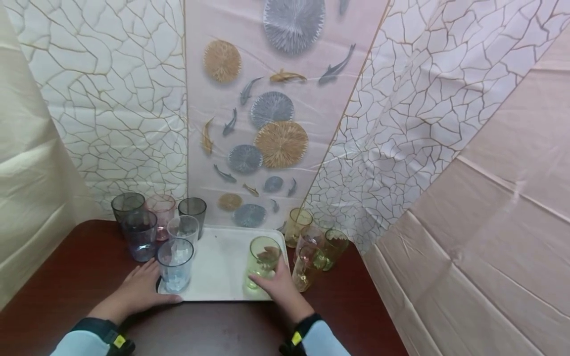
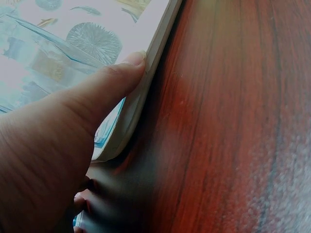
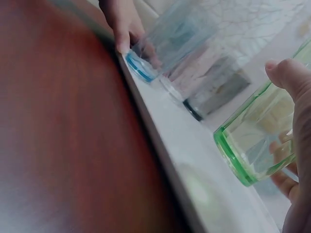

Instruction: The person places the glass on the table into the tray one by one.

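My right hand [image 1: 281, 287] grips a green glass [image 1: 262, 249] over the right part of a white tray [image 1: 220, 267]. In the right wrist view the green base [image 3: 238, 160] hangs just above the tray, thumb and fingers on opposite sides of the glass. My left hand [image 1: 138, 291] holds the tray's front left corner, thumb [image 2: 114, 80] along the rim and fingers round the side. Close beside that hand a light blue glass [image 1: 175, 269] stands upright on the tray, with a clear glass [image 1: 183, 230] right behind it.
Left of the tray stand a dark blue glass [image 1: 140, 237], a dark grey-green glass [image 1: 126, 201] and a pink glass [image 1: 161, 210]. A grey glass [image 1: 196, 210] is at the tray's back left. Several yellow, pink and green glasses [image 1: 336, 247] crowd the right side. Patterned cloth [image 1: 254, 148] hangs behind.
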A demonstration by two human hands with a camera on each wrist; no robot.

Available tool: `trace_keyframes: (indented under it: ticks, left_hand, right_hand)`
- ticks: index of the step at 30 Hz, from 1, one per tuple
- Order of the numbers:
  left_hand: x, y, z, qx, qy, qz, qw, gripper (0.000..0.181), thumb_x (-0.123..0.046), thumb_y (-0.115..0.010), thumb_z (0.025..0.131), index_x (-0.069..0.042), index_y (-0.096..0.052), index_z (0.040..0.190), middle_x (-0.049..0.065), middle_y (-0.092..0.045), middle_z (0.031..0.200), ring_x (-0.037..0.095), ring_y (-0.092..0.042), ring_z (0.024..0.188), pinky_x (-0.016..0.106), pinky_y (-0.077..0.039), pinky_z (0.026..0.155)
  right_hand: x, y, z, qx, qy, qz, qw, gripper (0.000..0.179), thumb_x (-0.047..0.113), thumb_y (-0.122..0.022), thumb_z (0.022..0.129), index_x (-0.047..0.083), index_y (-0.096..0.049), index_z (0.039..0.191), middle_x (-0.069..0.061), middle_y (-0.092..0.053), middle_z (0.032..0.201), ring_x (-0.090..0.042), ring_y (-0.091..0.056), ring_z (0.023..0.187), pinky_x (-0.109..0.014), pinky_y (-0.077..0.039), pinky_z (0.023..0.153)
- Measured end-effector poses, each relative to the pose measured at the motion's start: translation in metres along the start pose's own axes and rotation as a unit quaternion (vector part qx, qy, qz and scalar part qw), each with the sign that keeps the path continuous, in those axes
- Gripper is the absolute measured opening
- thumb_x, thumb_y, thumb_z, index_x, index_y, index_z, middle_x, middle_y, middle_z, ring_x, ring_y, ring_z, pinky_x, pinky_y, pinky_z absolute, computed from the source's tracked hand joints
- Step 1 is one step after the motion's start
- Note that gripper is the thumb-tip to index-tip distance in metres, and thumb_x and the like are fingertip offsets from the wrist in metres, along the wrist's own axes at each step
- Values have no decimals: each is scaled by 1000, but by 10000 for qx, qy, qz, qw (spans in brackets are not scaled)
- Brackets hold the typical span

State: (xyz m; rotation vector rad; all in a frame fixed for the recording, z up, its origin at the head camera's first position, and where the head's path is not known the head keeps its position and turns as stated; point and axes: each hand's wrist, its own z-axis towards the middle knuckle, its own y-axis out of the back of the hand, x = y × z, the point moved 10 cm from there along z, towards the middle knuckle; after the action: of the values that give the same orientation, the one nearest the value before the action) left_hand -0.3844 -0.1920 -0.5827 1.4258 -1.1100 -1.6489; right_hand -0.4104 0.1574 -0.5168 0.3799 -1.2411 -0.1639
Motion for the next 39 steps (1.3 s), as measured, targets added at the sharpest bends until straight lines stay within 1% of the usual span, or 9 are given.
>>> trace_keyframes:
  ticks: [4, 7, 9, 15, 20, 23, 28, 31, 39]
  left_hand:
    - [-1, -1, 1, -36, -43, 2, 10000, 139, -90, -68, 65, 14, -40, 152, 39, -39, 154, 58, -28, 142, 76, -22, 113]
    - [1, -4, 2, -49, -42, -28, 10000, 138, -90, -69, 65, 14, -41, 152, 38, -39, 154, 58, -28, 142, 76, -21, 113]
    - [2, -7, 3, -37, -46, -46, 10000, 138, -90, -69, 65, 14, -41, 152, 38, -39, 154, 57, -28, 143, 76, -21, 114]
    - [2, -10, 3, 31, -32, -104, 9999, 137, -88, -70, 65, 14, -42, 151, 38, -39, 154, 57, -27, 143, 75, -21, 114]
    - [3, -8, 3, 96, 61, -168, 9998, 139, -89, -70, 64, 13, -40, 153, 38, -37, 156, 56, -24, 145, 75, -18, 116]
    - [3, -7, 3, 68, 64, -171, 9998, 140, -90, -70, 63, 13, -40, 153, 37, -36, 157, 56, -24, 146, 74, -18, 116]
    - [1, -4, 2, 40, 29, -98, 9999, 139, -90, -69, 64, 13, -41, 153, 37, -38, 156, 56, -25, 145, 74, -19, 116]
    - [1, -2, 1, 57, 62, -88, 9999, 138, -89, -70, 65, 13, -41, 153, 38, -38, 156, 56, -25, 145, 74, -19, 116]
    - [0, 2, -3, 93, 119, -92, 9998, 136, -88, -71, 65, 14, -42, 151, 38, -39, 155, 57, -25, 144, 74, -19, 116]
  right_hand:
    - [-9, -35, 47, 89, -473, -20, 9988, 88, 44, -91, 77, 26, -43, 149, 4, -63, 136, -16, -54, 129, -48, -42, 111]
    - [-12, -59, 78, 140, -821, -180, 9964, 102, 52, -88, 77, 23, -34, 159, -3, -53, 150, -21, -47, 138, -48, -41, 114]
    - [-12, -72, 96, 175, -972, -314, 9946, 109, 57, -87, 76, 25, -29, 163, -3, -48, 155, -21, -43, 142, -48, -40, 115]
    - [-3, -102, 137, 253, -901, -388, 9949, 105, 49, -87, 80, 26, -29, 163, -2, -43, 158, -22, -42, 143, -45, -38, 118]
    - [-9, -111, 153, 191, -1128, -658, 9913, 115, 51, -86, 81, 14, -19, 167, -11, -30, 167, -27, -34, 149, -45, -37, 118]
    - [-12, -114, 159, 135, -1111, -650, 9916, 118, 49, -86, 82, 11, -16, 168, -14, -26, 169, -30, -30, 151, -47, -35, 120]
    - [-16, -117, 164, 156, -936, -739, 9927, 112, 41, -86, 83, 11, -19, 167, -13, -33, 167, -28, -33, 149, -46, -34, 120]
    - [-20, -121, 166, 243, -948, -794, 9920, 110, 40, -87, 83, 14, -21, 167, -11, -36, 165, -26, -35, 148, -45, -35, 120]
    - [-25, -131, 165, 411, -1125, -873, 9890, 114, 44, -86, 83, 12, -17, 169, -12, -30, 168, -28, -31, 150, -48, -34, 120]
